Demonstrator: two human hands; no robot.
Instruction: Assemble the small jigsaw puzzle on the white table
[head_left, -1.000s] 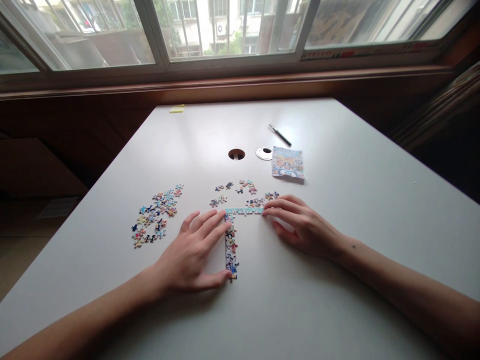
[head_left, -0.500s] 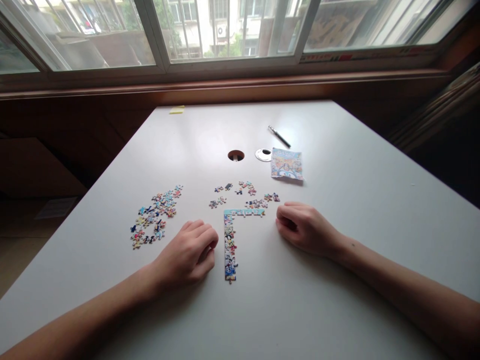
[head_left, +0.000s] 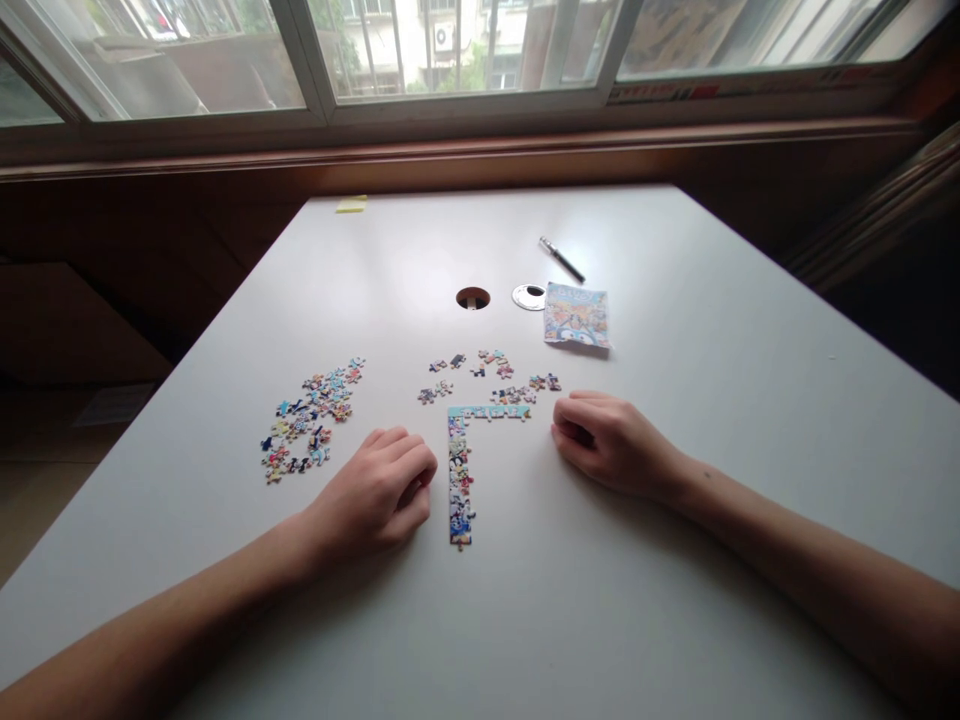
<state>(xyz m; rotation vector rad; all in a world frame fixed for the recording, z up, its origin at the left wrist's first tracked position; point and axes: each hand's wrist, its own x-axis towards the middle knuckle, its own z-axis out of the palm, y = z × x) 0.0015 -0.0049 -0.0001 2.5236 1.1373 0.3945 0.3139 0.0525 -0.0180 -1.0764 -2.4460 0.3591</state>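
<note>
Joined jigsaw pieces form an L-shaped puzzle edge [head_left: 460,470], with a light-blue top strip and a longer colourful side strip. Just left of that side strip, my left hand [head_left: 386,485] rests on the table in a loose fist. Beyond the right end of the top strip lies my right hand [head_left: 607,438], its fingers curled in and a hollow showing inside. Neither hand shows a piece in it, and both are apart from the puzzle. A pile of loose puzzle pieces [head_left: 330,395] spreads to the left, and smaller groups of pieces [head_left: 514,395] lie behind the top strip.
On the white table [head_left: 570,620], a small picture packet [head_left: 576,316] lies at the back right, partly over a round metal cover [head_left: 528,297]. A pen [head_left: 562,259] is behind it. A round hole [head_left: 473,298] opens nearby. Yellow tape [head_left: 351,204] marks the far edge.
The camera has tipped down slightly, so the table and puzzle appear higher in view. Both hands keep the same place and curled shape beside the puzzle.
</note>
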